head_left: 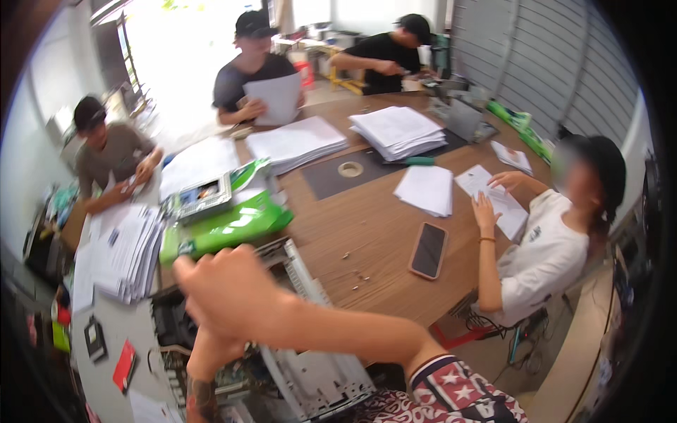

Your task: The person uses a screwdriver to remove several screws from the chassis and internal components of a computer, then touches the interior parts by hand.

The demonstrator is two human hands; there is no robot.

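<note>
An opened computer case (310, 377) with a silver metal frame and dark inner parts lies before me at the table's near edge. My right hand (229, 289) is above it, its fingers curled closed; whatever they may hold is hidden. Just below, my left hand (211, 349) reaches into the case area, and the right hand covers its fingers. The two hands overlap in this view. A green plastic pack (236, 224) lies beyond them, with a silver metal box-shaped unit (201, 199) resting on it.
Paper stacks (130, 254) stand to the left, others farther back. A phone (429, 251), a tape roll (341, 170) and small loose pieces (356, 287) lie on the wooden table (374, 233). Red (124, 364) and black (94, 338) pieces lie left. Four-sided seating includes several co-workers handling papers or parts.
</note>
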